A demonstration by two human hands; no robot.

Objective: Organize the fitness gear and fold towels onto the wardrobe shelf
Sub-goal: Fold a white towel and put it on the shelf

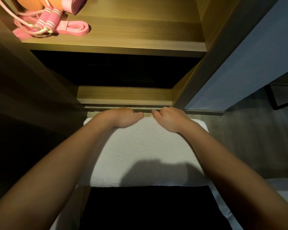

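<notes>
A white towel [145,151] lies spread in front of the open wardrobe [123,95], its far edge just beside the wardrobe's bottom ledge. Its near edge ends in a straight line above a dark gap. What carries it cannot be told. Both bare forearms reach forward over it.

The left hand [123,117] rests palm down on the far left part of the towel. Its fingers [128,111] curl over the far edge and grip the cloth there. The right hand [169,119] sits just beside it on the far right part, knuckles up. Its fingers [158,112] are bent tightly round the same edge. The fingertips of both hands are hidden behind the fold. The two thumbs point toward each other with a small gap between them. A dark shadow falls across the near half of the towel.

Higher up, a lit wooden shelf [131,32] holds the gear at its left end. There is a pink rope [48,20] with two striped handles side by side, lying on a flat pink band [76,28]. An orange ball [32,2] sits behind them at the frame's top edge. The compartment under the shelf is dark.

To the right of the wardrobe stands a blue-grey panel [239,63], with grey floor [239,140] below it.
</notes>
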